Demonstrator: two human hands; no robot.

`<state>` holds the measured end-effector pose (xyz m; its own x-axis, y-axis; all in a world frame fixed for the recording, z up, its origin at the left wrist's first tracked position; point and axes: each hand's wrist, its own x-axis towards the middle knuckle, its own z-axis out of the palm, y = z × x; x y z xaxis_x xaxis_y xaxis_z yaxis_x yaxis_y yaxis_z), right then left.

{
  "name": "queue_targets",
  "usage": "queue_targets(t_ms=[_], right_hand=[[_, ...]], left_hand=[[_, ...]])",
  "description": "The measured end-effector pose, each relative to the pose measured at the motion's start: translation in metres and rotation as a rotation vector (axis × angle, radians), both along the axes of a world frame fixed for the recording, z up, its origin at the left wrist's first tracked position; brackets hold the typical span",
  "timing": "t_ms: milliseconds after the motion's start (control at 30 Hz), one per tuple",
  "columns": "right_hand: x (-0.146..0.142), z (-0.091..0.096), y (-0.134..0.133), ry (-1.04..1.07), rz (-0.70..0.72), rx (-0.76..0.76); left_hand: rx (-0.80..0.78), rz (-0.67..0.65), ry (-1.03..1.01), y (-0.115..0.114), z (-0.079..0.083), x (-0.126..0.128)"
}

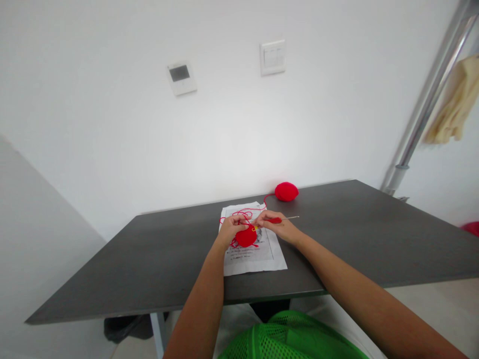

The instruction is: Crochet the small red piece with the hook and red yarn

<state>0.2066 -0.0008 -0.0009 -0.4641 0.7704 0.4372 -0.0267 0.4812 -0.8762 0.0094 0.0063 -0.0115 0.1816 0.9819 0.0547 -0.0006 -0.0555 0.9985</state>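
A small red crochet piece (246, 237) is pinched at its upper left edge by my left hand (232, 228). A yellow stitch marker (255, 228) sits on its upper right rim. My right hand (275, 225) is closed around a crochet hook (277, 220) with a red handle; one metal end points off to the right, while the end toward the piece is hidden by my fingers. Loose red yarn (243, 214) loops behind both hands and runs back to a red yarn ball (286, 192) near the wall.
Under my hands lies a creased printed sheet (254, 267) on the dark grey table (168, 264). The white wall (224, 124) rises directly behind the table. A metal pole (430, 104) and a cream glove-like cloth (452, 104) are at the right.
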Motion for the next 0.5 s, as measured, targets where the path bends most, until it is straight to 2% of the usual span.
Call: queue_targets(t_ms=[233,500], right_hand=[[-0.002,0.005,-0.005,-0.146,-0.066,0.179],[-0.011,0.006,-0.010,-0.307,-0.111,0.404]], left_hand=[[0.123,0.044,0.093,0.001,0.001,0.001],[0.362,0.136,0.268,-0.001,0.008,0.004]])
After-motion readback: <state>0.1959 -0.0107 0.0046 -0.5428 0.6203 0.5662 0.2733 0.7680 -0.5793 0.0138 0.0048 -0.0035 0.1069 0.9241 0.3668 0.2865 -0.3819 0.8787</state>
